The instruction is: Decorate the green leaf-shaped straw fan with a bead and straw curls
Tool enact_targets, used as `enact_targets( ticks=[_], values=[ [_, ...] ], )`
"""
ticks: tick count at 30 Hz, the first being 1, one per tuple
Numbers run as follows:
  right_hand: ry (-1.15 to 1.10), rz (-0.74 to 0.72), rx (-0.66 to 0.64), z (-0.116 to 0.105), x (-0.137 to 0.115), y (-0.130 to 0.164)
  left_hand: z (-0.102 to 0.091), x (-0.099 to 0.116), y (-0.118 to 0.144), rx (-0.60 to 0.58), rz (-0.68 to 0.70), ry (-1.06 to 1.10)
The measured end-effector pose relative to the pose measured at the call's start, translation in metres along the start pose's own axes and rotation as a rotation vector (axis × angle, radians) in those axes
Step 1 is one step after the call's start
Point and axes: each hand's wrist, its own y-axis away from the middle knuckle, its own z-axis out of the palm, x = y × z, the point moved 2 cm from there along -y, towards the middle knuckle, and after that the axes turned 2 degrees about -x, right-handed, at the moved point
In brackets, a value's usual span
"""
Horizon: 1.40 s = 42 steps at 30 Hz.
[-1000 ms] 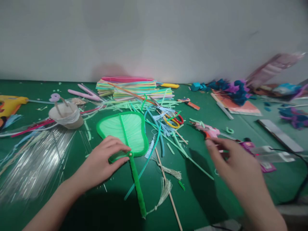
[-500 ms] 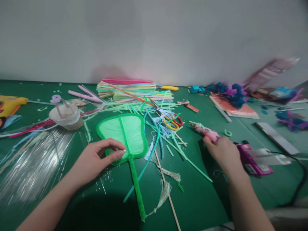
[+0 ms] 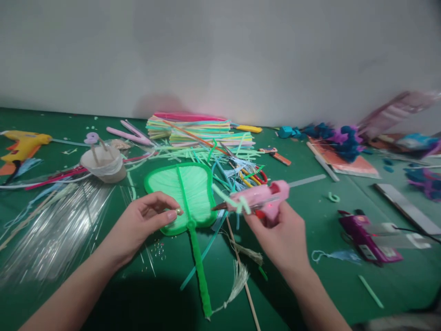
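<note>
Left grip (image 3: 144, 220): mine, thumb and forefinger pinching a small shiny gold-toned bead (image 3: 178, 211), held over the lower left part of the fan. Right grip (image 3: 280, 236): my fingers wrapped around a pink plastic glue gun (image 3: 260, 197), dark nozzle pointing left at the fan's right edge; can't tell if tip and fan touch. Mint-green pieces sit at the gun's front.

Bright green fuzzy-edged hand fan (image 3: 200, 195), pale green panel, centre rib: lies on the green table (image 3: 330, 294) between my two grips, handle toward me. A cream thread tassel (image 3: 239, 280) lies off the handle's lower end, near a thin wooden stick (image 3: 252, 303). Tiny clear beads (image 3: 159, 250) scattered just left of the handle.

Behind the fan: stacked multicoloured fuzzy stems (image 3: 193, 133); scissors with yellow and red handles (image 3: 263, 175) partly hidden under strands. Left: whitish cup holding sticks (image 3: 110, 172), yellow-and-orange glue gun (image 3: 27, 143), clear shiny strips (image 3: 62, 239). Right: purple box-shaped device (image 3: 361, 239), dark-edged flat slab (image 3: 408, 209).
</note>
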Motion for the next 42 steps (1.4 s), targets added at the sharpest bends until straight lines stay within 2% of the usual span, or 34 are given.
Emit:
enact_targets(
  ticks=[2,4,9,15,20,30,36,42],
  values=[
    [0.070,-0.115,0.001,0.013,-0.001,0.005,-0.001,-0.002,-0.002,0.019,-0.009,0.002],
    [0.102,-0.164,-0.011,0.020,0.000,0.010,-0.001,-0.004,-0.004,0.037,-0.013,-0.007],
    [0.023,-0.068,-0.043,0.027,-0.003,0.016,0.002,-0.004,-0.004,0.004,-0.017,-0.072],
    [0.008,-0.100,0.069,0.029,-0.005,0.018,0.010,0.001,0.000,-0.071,-0.027,-0.065],
    [0.016,-0.136,0.079,0.029,-0.004,0.020,0.013,0.002,0.000,-0.093,-0.022,-0.099],
    [-0.009,-0.137,0.106,0.027,-0.006,0.018,0.011,0.000,0.000,-0.095,-0.011,-0.131],
    [-0.031,-0.140,0.137,0.026,-0.008,0.019,0.013,-0.001,0.001,-0.054,-0.026,-0.092],
    [-0.037,-0.180,0.174,0.023,-0.006,0.018,0.014,-0.005,0.001,-0.066,-0.063,0.014]
  ],
)
